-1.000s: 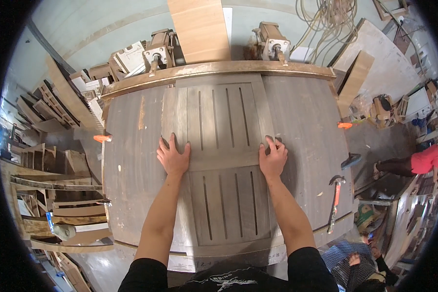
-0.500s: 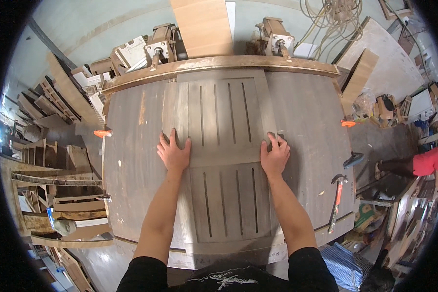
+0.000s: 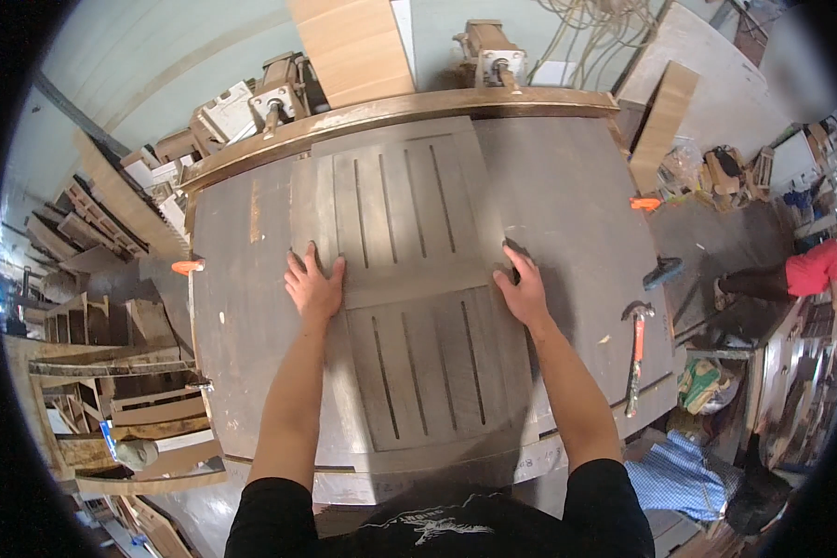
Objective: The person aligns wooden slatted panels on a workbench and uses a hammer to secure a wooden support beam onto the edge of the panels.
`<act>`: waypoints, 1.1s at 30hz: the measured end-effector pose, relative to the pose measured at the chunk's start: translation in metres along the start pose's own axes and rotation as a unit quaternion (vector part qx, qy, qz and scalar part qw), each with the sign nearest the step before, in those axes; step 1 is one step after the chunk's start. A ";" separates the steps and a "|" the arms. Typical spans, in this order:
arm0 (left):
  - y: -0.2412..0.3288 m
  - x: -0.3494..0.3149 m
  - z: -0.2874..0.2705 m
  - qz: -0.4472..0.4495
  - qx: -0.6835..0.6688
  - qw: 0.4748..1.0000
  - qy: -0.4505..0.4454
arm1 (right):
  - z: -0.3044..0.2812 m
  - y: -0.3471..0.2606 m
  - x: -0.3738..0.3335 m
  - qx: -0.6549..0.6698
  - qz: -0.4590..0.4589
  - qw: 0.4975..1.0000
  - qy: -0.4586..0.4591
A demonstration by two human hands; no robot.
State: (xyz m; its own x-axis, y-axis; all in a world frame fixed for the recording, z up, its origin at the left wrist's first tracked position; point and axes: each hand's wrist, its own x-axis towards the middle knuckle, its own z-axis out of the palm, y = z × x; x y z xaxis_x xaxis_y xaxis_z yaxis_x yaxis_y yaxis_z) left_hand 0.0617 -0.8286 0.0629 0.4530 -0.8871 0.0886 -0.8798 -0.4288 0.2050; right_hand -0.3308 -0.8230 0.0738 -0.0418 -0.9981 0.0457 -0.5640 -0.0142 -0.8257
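Note:
A greyish wooden panel point(image 3: 418, 286) with two sets of long narrow slots lies flat on a broad worktable point(image 3: 237, 372) in front of me. On its left side rests my left hand point(image 3: 316, 290), palm down, the fingers spread and the thumb pointing away from me. Along the opposite side sits my right hand point(image 3: 524, 290), its fingers stretched apart. Whether the fingertips curl over the panel's edges cannot be made out. A claw hammer point(image 3: 636, 352) with an orange handle lies on the table to the right of my right hand.
A wooden rail point(image 3: 400, 109) runs along the far edge, with two cylinder clamps, a left one point(image 3: 275, 98) and a right one point(image 3: 499, 58), behind it. Orange pieces stick out at both table sides. Cut boards point(image 3: 130, 391) are stacked left. A person in red point(image 3: 813, 270) is at far right.
The view has turned slightly, so the table and panel appear tilted and shifted left. Both hands stay at the panel's sides; the right hand's fingers look more stretched out.

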 end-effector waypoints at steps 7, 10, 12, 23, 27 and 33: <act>-0.053 -0.068 -0.011 0.059 -0.068 0.995 -0.049 | -0.031 -0.015 -0.160 -0.210 0.083 0.973 -0.044; -0.087 -0.149 -0.021 0.095 -0.079 0.991 -0.059 | -0.038 -0.023 -0.224 -0.249 0.095 0.962 -0.052; -0.107 -0.204 -0.026 0.112 -0.117 0.986 -0.049 | -0.042 -0.024 -0.253 -0.256 0.106 0.960 -0.044; -0.146 -0.307 -0.076 0.010 -0.247 0.943 -0.224 | -0.041 0.023 -0.269 -0.118 0.117 0.986 -0.012; -0.138 -0.312 -0.100 0.039 -0.426 0.876 -0.223 | -0.091 -0.011 -0.251 0.154 0.206 0.965 -0.060; -0.128 -0.322 -0.148 -0.007 -0.573 0.736 -0.361 | -0.154 -0.059 -0.312 0.225 0.265 0.936 -0.060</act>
State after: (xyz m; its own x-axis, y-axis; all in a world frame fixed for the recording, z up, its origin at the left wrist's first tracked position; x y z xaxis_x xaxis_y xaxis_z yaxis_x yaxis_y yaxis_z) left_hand 0.0495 -0.4634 0.1522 -0.0967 -0.9210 -0.3773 0.0099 -0.3799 0.9250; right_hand -0.4111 -0.5011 0.1948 -0.1092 -0.8716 -0.4778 -0.0857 0.4872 -0.8691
